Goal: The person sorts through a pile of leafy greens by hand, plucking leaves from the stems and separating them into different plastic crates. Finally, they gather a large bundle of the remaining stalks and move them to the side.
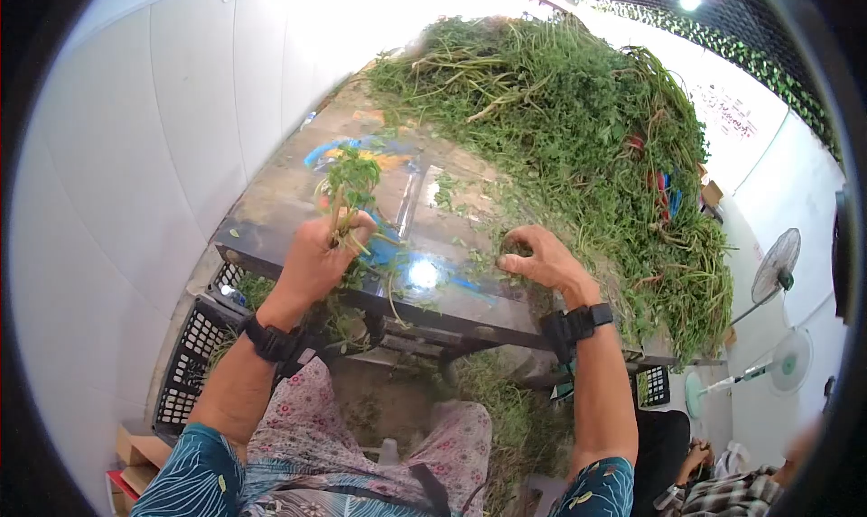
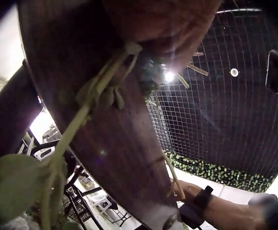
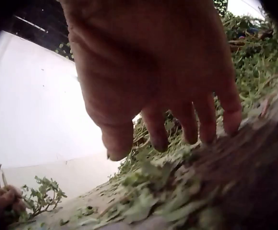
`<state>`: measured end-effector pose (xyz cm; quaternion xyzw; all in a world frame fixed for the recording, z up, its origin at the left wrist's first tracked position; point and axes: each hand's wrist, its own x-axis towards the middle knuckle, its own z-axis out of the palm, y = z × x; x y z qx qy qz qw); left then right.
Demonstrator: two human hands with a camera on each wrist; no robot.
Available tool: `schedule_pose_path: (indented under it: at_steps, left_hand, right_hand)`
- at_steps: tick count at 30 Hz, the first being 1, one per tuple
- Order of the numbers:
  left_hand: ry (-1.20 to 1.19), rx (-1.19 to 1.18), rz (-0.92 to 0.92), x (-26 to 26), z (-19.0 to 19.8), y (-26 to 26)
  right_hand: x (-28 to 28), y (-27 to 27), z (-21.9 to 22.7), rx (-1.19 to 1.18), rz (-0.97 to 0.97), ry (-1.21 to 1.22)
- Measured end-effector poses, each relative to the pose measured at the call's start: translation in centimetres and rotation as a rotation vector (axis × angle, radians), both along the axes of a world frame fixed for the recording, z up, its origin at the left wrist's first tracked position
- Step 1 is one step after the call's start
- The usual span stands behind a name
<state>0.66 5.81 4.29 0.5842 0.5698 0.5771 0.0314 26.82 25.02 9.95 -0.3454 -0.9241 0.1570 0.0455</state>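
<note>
My left hand (image 1: 327,253) grips a small bunch of leafy green stems (image 1: 354,179) above the table's near left part; leaves stick up over the fist and loose stems hang below it. In the left wrist view a stem (image 2: 76,122) runs down from under the hand (image 2: 163,24). My right hand (image 1: 546,262) is over the table's near edge area with fingers spread and slightly bent. The right wrist view shows its fingers (image 3: 189,124) pointing down beside scattered leaves (image 3: 148,191), holding nothing.
A large heap of greens (image 1: 578,93) covers the back and right of the table (image 1: 280,187). Black crates (image 1: 185,363) stand at the lower left. Fans (image 1: 778,262) and a seated person in a checked shirt (image 1: 736,494) are at the right.
</note>
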Motion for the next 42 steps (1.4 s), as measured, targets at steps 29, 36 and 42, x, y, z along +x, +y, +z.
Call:
schedule_pose_path:
  at_steps: [29,36,42]
  left_hand:
    - [-0.081,-0.084,0.012,-0.1,-0.2,-0.1]
    - [-0.25,-0.045,0.001,-0.4,0.0,-0.4]
    - [-0.217,-0.007,0.066,0.2,0.7,-0.7]
  right_hand:
    - [17.7,-13.5,-10.3,0.185,-0.569,0.489]
    - [-0.9,-13.9,-2.3,0.369,0.284,0.399]
    - [-5.9,-11.3,-4.6,0.362,0.31,0.22]
